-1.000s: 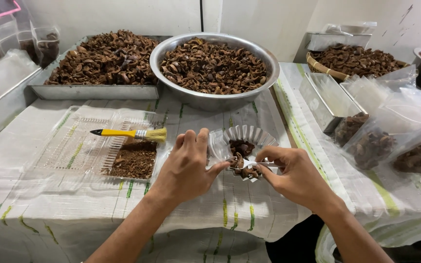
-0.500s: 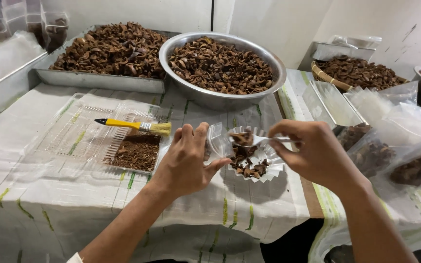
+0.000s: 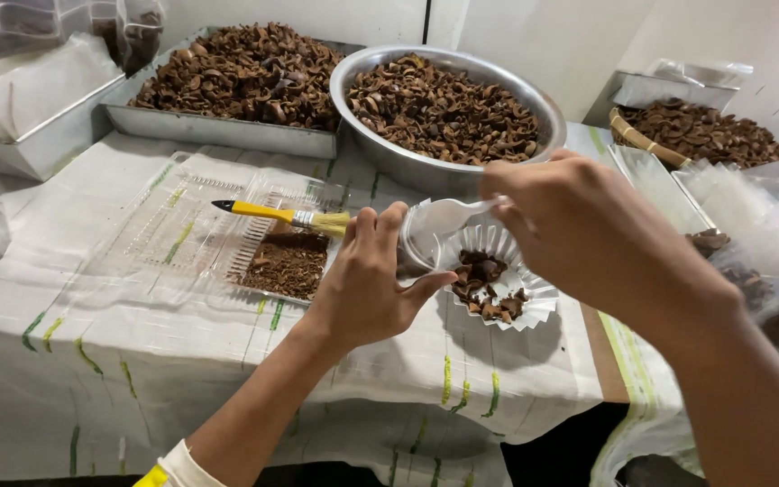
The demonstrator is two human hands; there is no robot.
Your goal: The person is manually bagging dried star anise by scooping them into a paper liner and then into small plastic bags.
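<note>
We hold our left hand [image 3: 367,284] flat on the tabletop [image 3: 137,361], fingers together and thumb spread toward a white fluted paper cup [image 3: 498,289] that holds a small heap of dark brown dried pieces [image 3: 489,287]; the thumb tip lies just beside the cup's rim, and we cannot tell whether it touches. Our right hand [image 3: 579,230] hovers above the cup, its fingers pinched on a thin, clear plastic piece [image 3: 439,221] that reaches left over the cup's rim. The two hands are apart, with the cup between them. The cup sits on a white cloth with green and yellow stripes [image 3: 227,379] that covers the tabletop. Left of our left hand lies a clear plastic tray [image 3: 173,243] with a patch of brown crumbs [image 3: 286,264], and a yellow-handled brush with pale bristles [image 3: 281,216] rests across it. Behind stand a round metal bowl [image 3: 448,113] and a rectangular metal pan [image 3: 227,90], both heaped with the same brown pieces. At the right we see clear plastic bags [image 3: 750,243] and a woven basket [image 3: 687,135].
</note>
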